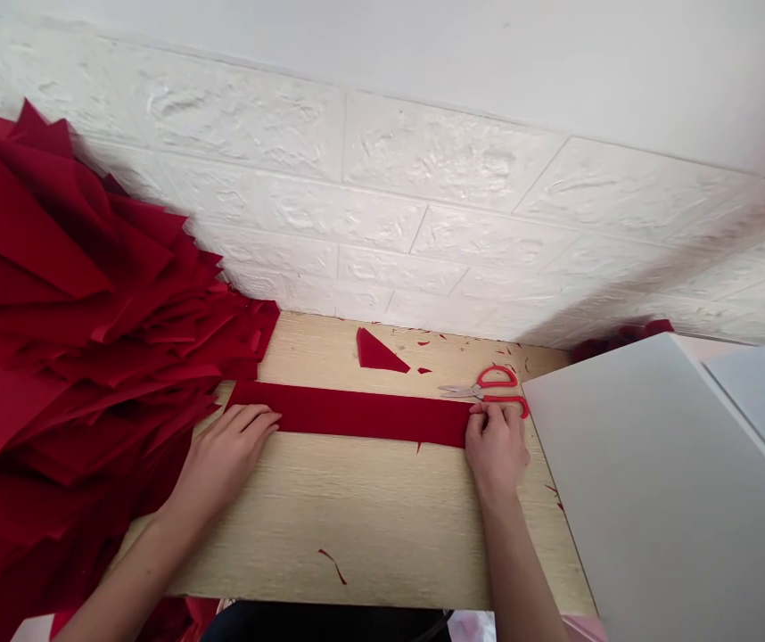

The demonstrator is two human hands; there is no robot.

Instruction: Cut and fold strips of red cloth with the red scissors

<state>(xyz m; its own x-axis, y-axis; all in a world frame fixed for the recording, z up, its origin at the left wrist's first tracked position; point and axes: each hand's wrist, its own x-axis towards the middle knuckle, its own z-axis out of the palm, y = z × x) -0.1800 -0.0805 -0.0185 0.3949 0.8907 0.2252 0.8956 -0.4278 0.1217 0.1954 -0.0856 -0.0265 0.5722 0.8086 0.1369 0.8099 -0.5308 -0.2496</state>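
Observation:
A long folded strip of red felt [362, 414] lies across the light wooden table [369, 517]. My left hand [228, 446] rests flat on the strip's left end, fingers stretched out. My right hand [495, 441] pinches the strip's right end with closed fingers. Red-handled scissors [489, 385] lie on the table just behind my right hand, untouched.
A big heap of red felt pieces [68, 339] fills the left side. A red triangular offcut [377, 352] and small scraps lie near the white brick-pattern wall [423, 196]. A white box or cabinet [663, 499] stands at the right.

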